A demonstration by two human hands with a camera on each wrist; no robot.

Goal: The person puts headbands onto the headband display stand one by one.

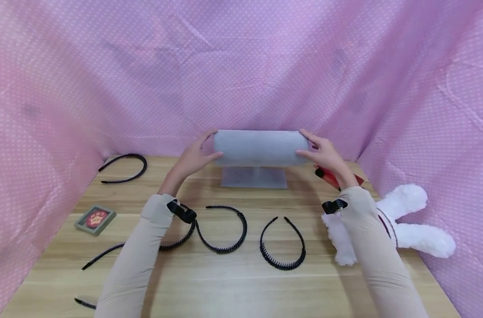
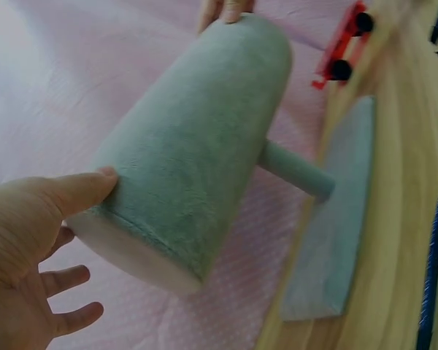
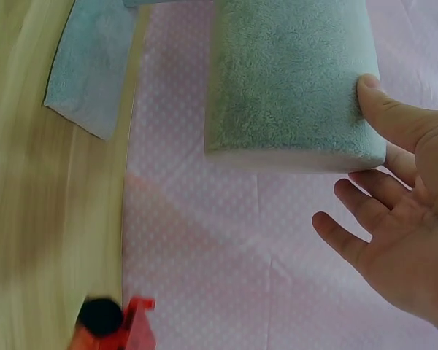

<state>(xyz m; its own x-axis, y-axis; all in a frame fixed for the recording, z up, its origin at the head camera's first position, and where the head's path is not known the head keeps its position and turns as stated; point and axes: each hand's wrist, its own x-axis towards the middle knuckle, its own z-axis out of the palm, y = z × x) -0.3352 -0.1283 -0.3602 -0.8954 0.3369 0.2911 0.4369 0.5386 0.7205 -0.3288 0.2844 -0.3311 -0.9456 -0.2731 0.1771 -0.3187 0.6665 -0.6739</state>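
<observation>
Roll (image 1: pixel 261 148): one, on its stand (image 1: pixel 245 177) at the bench's (image 1: pixel 225 291) far side. Left fingers (image 1: pixel 207 134), right fingers (image 1: pixel 309 136): gripping one end each. Handling note: I'd best press lightly, evenly, keeping both ends level and the post unstrained.

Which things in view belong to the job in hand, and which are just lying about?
In the job:
grey fuzzy cylinder-topped stand, held at its ends by left hand and right hand

Lying about, neither hand on them:
black toothed headbands (might still come in)
grey-green square piece with red centre
white fluffy piece with two long ears
red item with black round parts
</observation>
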